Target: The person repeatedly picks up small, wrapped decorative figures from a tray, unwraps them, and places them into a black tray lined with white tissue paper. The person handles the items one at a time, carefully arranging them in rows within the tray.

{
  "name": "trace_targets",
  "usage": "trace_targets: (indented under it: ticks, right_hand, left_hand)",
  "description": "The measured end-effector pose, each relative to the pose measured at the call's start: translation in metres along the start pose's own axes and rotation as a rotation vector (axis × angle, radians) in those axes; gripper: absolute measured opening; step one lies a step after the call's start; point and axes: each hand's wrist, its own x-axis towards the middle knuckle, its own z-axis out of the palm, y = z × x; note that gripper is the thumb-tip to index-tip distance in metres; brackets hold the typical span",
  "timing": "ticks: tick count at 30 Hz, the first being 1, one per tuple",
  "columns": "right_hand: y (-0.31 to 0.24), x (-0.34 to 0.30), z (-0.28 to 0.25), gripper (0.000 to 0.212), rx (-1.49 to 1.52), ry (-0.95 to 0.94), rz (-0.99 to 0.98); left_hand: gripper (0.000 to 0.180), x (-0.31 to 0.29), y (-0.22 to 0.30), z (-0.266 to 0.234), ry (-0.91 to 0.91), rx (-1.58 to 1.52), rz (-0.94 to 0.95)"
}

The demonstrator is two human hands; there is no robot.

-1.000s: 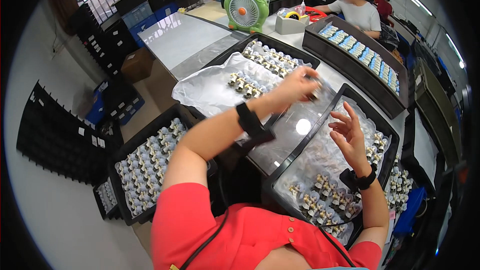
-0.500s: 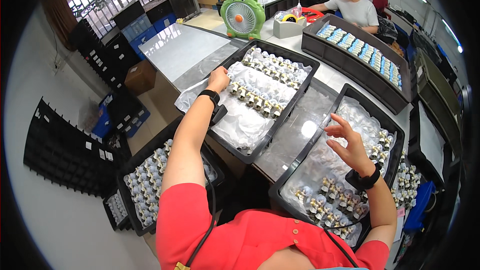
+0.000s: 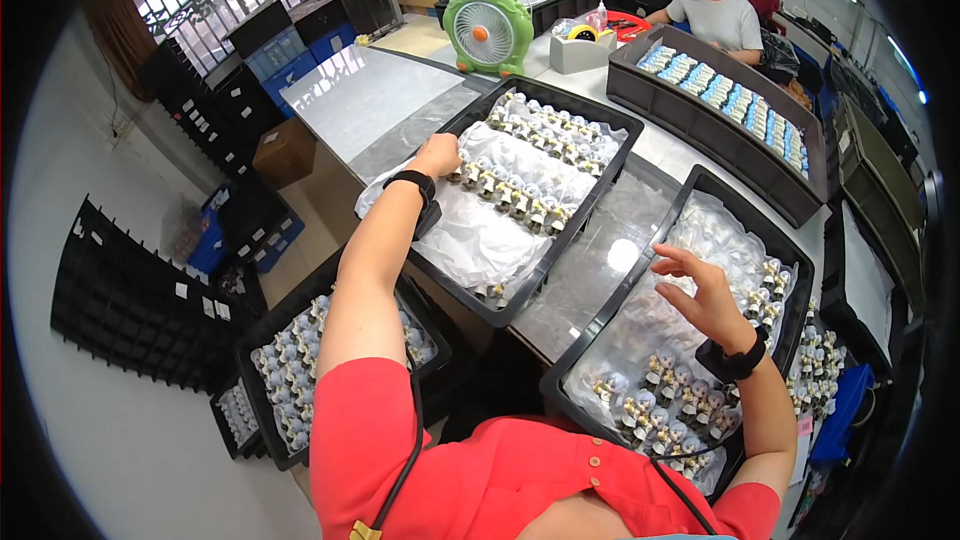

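Observation:
My left hand [image 3: 437, 155] is closed at the left side of a black tray [image 3: 560, 265], by the end of a row of small figurines [image 3: 510, 190] with pale blue hair. Its fingertips are turned down and largely hidden, so what they grip does not show. White lining [image 3: 480, 240] covers the tray's bottom between the rows. Above a second black tray [image 3: 573, 358], my right hand [image 3: 705, 292] hovers with thumb and fingers curved apart and nothing between them. More figurines [image 3: 670, 400] stand in that tray's near part, on crumpled clear plastic.
A green fan [image 3: 488, 30] stands behind the middle tray. Farther right is a deep grey crate [image 3: 690, 115] of blue-and-white pieces, with a person [image 3: 715, 10] seated beyond it. Another full tray [image 3: 290, 380] sits lower on my left, near stacked black crates [image 3: 200, 90].
My left hand stays at the end of the figurine row, its wrist shifted slightly. My right hand remains raised over the right tray. The whole view has shifted a little.

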Motion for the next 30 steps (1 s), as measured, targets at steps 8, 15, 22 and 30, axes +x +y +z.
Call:
trace_targets:
  ticks: [8,15,22,30]
  right_hand:
    - [-0.005,0.002,-0.003,0.042,-0.049,-0.015,-0.008]
    - [-0.002,-0.001,-0.001,0.036,-0.065,-0.034,-0.027]
    - [-0.004,-0.002,-0.002,0.034,-0.096,-0.067,-0.035]
    - [-0.007,-0.002,-0.007,0.032,-0.098,-0.070,-0.037]
  left_hand:
    - [0.050,-0.038,0.017,-0.019,-0.009,0.098,0.099]
    - [0.095,-0.110,0.028,-0.037,-0.622,0.411,0.254]
    - [0.066,-0.149,0.049,-0.022,-0.619,0.567,0.311]
    - [0.074,-0.138,0.030,-0.043,-0.637,0.288,0.316]
